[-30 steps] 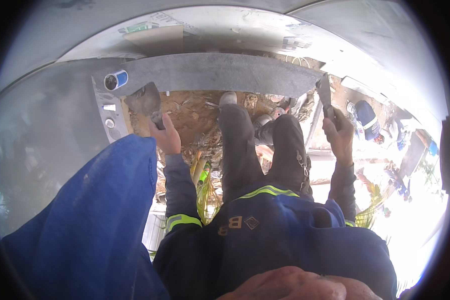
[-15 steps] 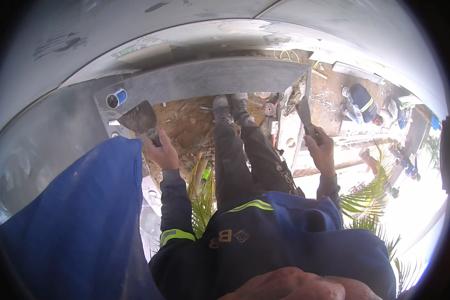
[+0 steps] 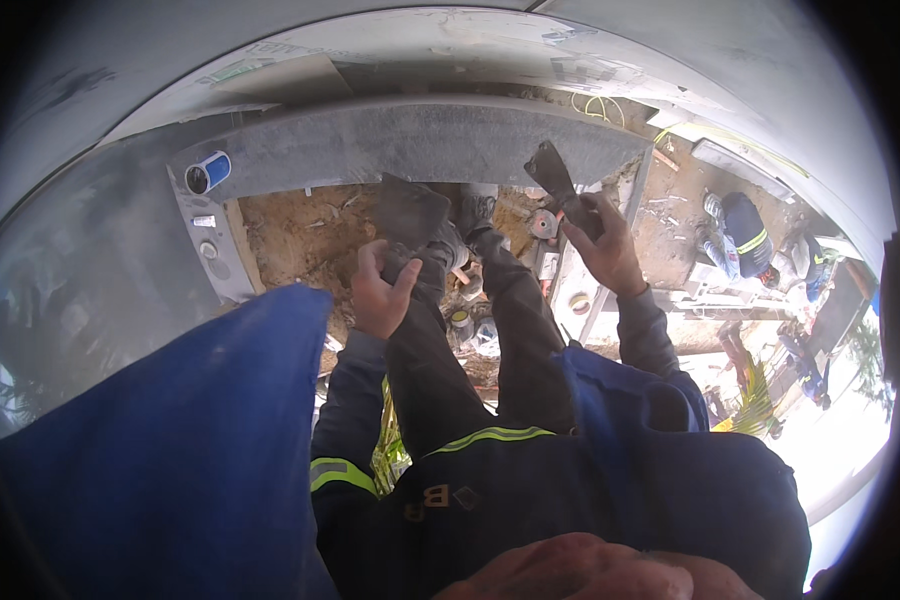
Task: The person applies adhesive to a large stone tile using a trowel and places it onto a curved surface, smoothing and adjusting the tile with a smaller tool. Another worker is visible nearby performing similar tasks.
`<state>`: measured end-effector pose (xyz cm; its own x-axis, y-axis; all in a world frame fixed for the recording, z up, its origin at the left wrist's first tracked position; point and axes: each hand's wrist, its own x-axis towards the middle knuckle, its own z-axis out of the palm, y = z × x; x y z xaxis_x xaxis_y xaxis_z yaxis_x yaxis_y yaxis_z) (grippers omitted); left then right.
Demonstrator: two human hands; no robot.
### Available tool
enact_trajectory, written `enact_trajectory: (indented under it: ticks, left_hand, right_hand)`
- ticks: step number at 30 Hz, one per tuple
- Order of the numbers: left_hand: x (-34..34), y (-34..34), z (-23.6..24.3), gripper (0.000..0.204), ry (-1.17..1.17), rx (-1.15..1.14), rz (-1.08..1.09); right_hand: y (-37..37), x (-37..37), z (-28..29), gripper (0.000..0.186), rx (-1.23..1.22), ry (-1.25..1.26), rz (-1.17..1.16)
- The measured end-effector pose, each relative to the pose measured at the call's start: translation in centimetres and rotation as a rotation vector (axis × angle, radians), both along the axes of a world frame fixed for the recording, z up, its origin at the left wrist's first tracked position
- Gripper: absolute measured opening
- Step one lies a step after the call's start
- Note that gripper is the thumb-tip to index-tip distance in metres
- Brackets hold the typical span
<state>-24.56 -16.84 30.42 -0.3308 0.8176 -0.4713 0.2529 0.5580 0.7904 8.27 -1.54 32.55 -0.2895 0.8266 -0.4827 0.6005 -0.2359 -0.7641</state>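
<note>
Two blades are up in front of me in the head view — one in each fist. My left hand (image 3: 382,292) sits just left of centre, fingers wrapped tight round the handle of a broad scraper (image 3: 410,212); its flat dark blade rises from my knuckles toward the top of the frame, leaning slightly right. My right hand (image 3: 602,250) is right of centre and a little higher, fingers clamped on the handle of a narrower putty knife (image 3: 552,175), whose blade slants up and to the left from the grip.

Both long axes point at the grey ledge (image 3: 420,140) that runs across the upper middle of the frame. The putty knife's tip lies against or right at the ledge's lower edge, so the right hand is the nearer one; the scraper's edge stops just short of it.

At the upper left, on the end of the ledge, a small round tin (image 3: 208,173) with a blue and white label lies on its side. Below it a pale grey panel (image 3: 212,255) carries a few small stickers, too small to make out. Far right, low in the scene — another person in dark clothes with a bright stripe (image 3: 740,238).
</note>
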Motion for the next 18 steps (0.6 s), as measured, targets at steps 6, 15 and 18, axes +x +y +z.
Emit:
enact_trajectory:
  ticks: [6,15,18]
  left_hand:
    - [3.0,1.2,4.1,0.043,-0.053,0.033,-0.126]
    - [6.5,6.7,7.7,0.037,-0.559,0.030,0.185]
    - [6.1,7.3,8.0,0.037,-0.652,0.061,0.229]
  right_hand:
    - [-3.2,-2.8,0.1,0.041,-0.143,0.160,-0.207]
    - [1.1,-12.0,7.1,0.042,0.095,0.263,-0.259]
    - [0.7,-14.1,7.9,0.046,0.258,0.217,-0.205]
